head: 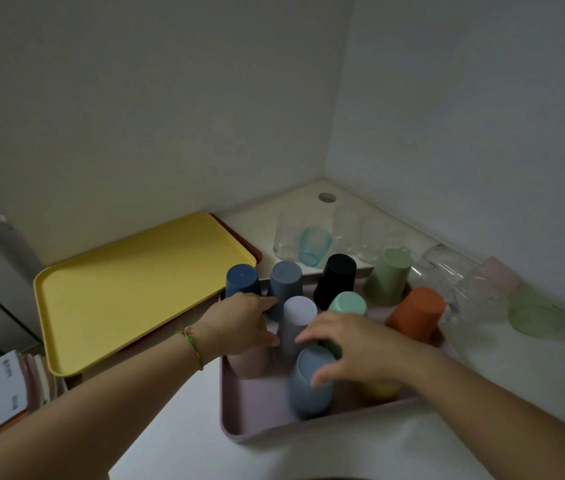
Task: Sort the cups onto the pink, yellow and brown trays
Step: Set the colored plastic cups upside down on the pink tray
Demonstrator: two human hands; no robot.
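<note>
The pink tray (257, 415) sits on the white desk (184, 427) at about 6 o'clock in view and holds a crowd of upturned cups; along its far edge stand a dark blue cup (242, 279), a grey-blue cup (285, 279), a black cup (336, 280), a sage green cup (389, 277) and an orange cup (418, 315); nearer are a white cup (296, 322), a mint cup (347, 303), a pale pink cup (250, 365), a slate blue cup (309, 381) and a yellow cup (378, 389), mostly hidden. The left hand (244, 322) curls loosely between the pale pink and white cups, touching both; whether it grips either I cannot tell; the right hand (350, 348) is spread over the slate blue cup, fingertips on its top. At 9 o'clock the yellow tray (128, 292) lies bare over the brown tray (244, 242); clear glasses (354, 233) and a light blue tumbler (314, 245) stand on the desk at 12 o'clock; more blurred clear and green cups lie at 3 o'clock.
</note>
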